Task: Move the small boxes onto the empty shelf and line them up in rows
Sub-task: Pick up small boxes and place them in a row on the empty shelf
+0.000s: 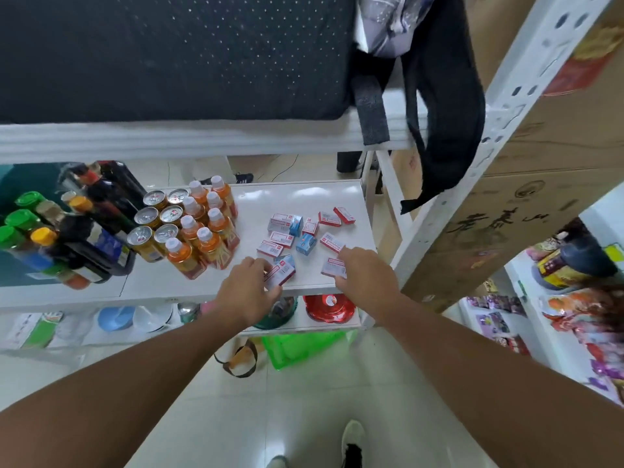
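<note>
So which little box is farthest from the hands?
The red box at the back right of the shelf. The other boxes lie closer to the hands.

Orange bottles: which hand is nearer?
Left. The left hand holds a box just right of the orange bottles. The right hand is farther right, on another box near the shelf edge.

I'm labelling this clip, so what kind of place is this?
Probably a small shop or its stockroom: white metal shelves hold rows of drink bottles and cans, with snack packets on a rack to the right.
</note>
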The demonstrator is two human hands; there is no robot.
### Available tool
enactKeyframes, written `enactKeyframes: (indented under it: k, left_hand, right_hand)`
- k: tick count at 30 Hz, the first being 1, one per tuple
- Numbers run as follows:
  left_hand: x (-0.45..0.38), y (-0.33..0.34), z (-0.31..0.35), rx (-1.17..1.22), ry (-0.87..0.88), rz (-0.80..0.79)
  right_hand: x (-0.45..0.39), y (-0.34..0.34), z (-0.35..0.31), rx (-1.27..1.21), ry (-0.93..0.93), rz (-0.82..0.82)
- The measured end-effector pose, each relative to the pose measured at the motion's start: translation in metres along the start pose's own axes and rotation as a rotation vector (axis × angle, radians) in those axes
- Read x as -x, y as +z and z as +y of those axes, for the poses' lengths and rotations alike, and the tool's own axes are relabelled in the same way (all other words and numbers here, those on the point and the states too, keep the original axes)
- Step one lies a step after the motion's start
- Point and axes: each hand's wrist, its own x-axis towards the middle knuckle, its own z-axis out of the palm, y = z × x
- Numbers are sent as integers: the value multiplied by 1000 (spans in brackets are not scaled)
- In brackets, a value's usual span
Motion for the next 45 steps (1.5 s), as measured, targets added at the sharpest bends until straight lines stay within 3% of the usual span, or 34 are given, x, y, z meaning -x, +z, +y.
enactKeyframes:
  k: [7, 12, 26, 35, 45]
  left_hand:
    - [7, -11, 29, -8, 343, -77]
    - [21, -5, 66, 2, 552, -160]
    - [107, 64, 268, -95, 1053, -297]
    - [227, 114, 418, -139, 1316, -364]
    - [307, 177, 527, -190, 1384, -377]
  right_hand:
    - [71, -23, 3, 66, 198, 116]
    - [134, -38, 9, 9, 398, 105]
    - [347, -83, 100, 7, 884, 235]
    - [509, -106, 179, 14, 1114, 328]
    - [613, -109, 261, -58, 1222, 381]
